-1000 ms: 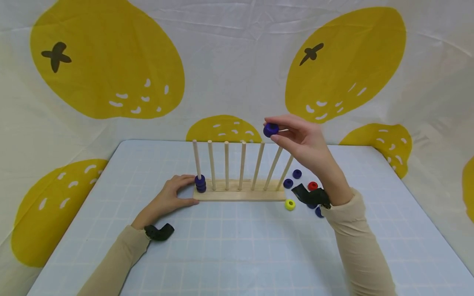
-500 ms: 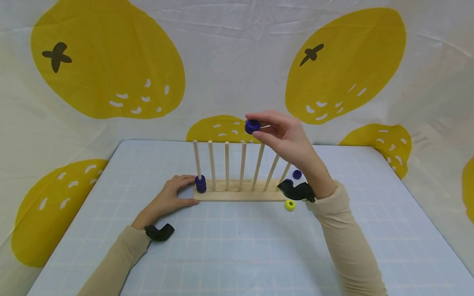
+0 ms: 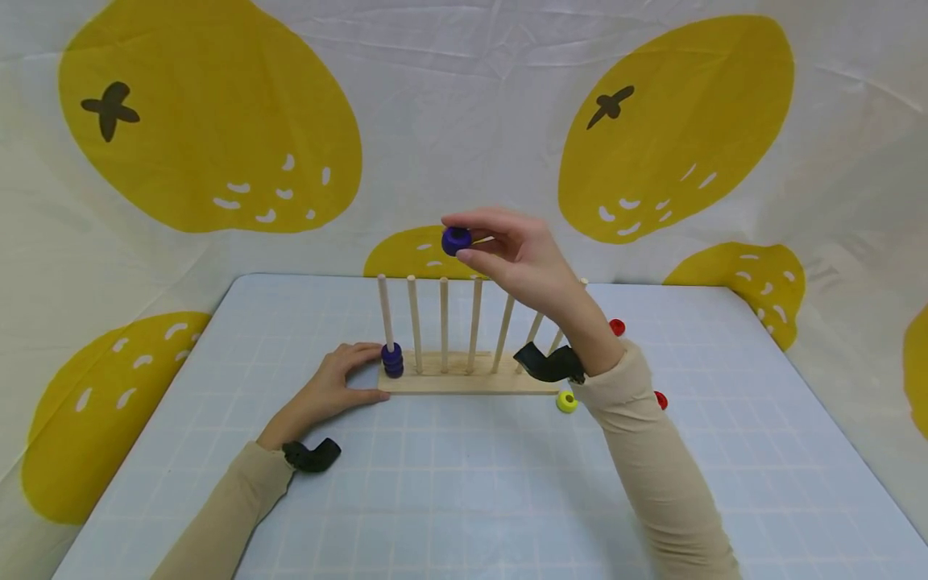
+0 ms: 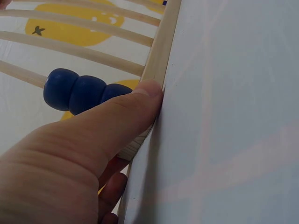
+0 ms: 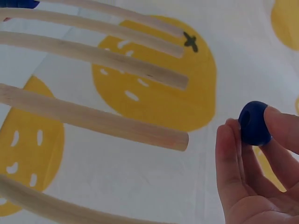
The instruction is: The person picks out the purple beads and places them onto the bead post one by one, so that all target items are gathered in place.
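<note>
A wooden peg rack [image 3: 464,385] with a row of upright pegs stands on the table. My left hand [image 3: 329,387] grips its left end, thumb along the front and fingers behind. Blue beads [image 3: 392,360] sit stacked on the leftmost peg; the left wrist view shows these stacked beads [image 4: 86,93] just above the thumb. High over the middle of the rack, my right hand [image 3: 522,258] pinches a single blue bead [image 3: 456,241] between thumb and fingers. In the right wrist view this held bead [image 5: 255,123] is apart from the peg tops, its hole partly visible.
Right of the rack lie a yellow bead [image 3: 567,402], a red bead [image 3: 617,327] and another red bead [image 3: 660,400] partly behind the sleeve. My right forearm hides part of that area and the right-hand pegs. A lemon-print cloth [image 3: 464,121] hangs behind the table.
My right hand has moved left with the blue bead, from above the right-hand pegs to above the middle ones. The left hand has stayed on the rack's end.
</note>
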The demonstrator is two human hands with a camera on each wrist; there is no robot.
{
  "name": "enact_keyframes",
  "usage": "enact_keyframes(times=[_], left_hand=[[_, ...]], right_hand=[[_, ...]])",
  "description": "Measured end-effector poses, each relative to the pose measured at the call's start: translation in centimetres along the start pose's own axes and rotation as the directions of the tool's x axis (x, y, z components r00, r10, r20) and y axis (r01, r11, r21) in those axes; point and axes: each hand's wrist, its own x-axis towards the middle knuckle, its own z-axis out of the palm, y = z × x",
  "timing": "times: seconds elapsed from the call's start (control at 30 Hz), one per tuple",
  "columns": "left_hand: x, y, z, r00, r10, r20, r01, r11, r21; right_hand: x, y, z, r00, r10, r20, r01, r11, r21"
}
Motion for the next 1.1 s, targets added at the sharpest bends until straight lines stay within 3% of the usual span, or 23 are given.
enact_keyframes(times=[0.33, 0.57, 1.1], left_hand=[[0.1, 0.0, 0.0, 1.000, 0.026, -0.006, -0.026, 1.000, -0.001], [0.0, 0.0, 0.1, 1.000, -0.002, -0.001, 0.002, 1.000, -0.004], [0.1, 0.0, 0.0, 1.000, -0.004, 0.003, 0.004, 1.000, -0.009]], right_hand=[[1.4, 0.3, 1.6, 0.999, -0.028, 0.038, 0.028, 1.000, 0.008], [2.2, 0.8, 2.7, 0.997, -0.050, 0.063, 0.048, 0.998, 0.034], [3.7, 2.0, 4.6, 0.995, -0.002, 0.104, -0.006, 0.997, 0.072]])
